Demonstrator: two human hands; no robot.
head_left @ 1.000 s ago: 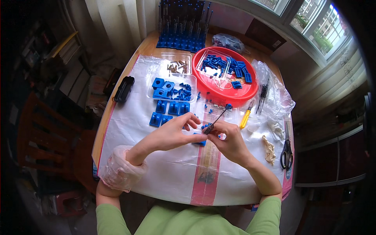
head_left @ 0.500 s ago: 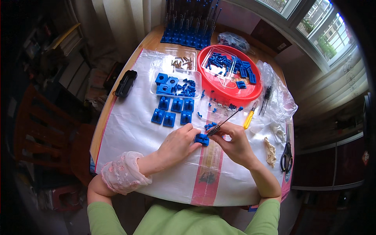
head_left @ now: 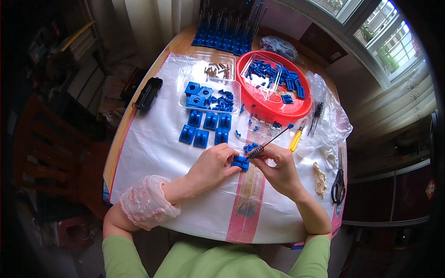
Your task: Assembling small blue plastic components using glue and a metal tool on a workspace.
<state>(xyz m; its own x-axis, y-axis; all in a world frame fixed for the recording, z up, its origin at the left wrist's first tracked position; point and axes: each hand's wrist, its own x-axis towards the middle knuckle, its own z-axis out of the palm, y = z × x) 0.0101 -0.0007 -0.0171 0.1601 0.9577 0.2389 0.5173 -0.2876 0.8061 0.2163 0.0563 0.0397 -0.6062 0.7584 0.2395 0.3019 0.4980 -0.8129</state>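
Note:
My left hand [head_left: 213, 163] grips a small blue plastic base [head_left: 240, 162] by its left side, low over the white table cover. From the right, my right hand [head_left: 278, 167] pinches a thin dark rod with a coiled spring [head_left: 256, 151] around its lower part. A blue tip [head_left: 290, 125] caps the rod's upper end, which slants up to the right. The rod's lower end meets the right side of the base; my fingers partly hide the joint. Just beyond lie small blue pieces [head_left: 251, 147]. Several blue bases [head_left: 201, 138] stand in rows to the upper left.
Clear trays hold blue parts [head_left: 223, 102] and brass pins [head_left: 217, 70]. A red basin [head_left: 301, 112] contains more blue pieces. Finished-looking rods on blue bases [head_left: 222, 42] stand at the back. On the right are a yellow-handled screwdriver [head_left: 295, 140], dark springs [head_left: 317, 116] and black scissors [head_left: 339, 187].
Both hands stay nearly in place, still holding the base and the rod. The whole view has shifted slightly.

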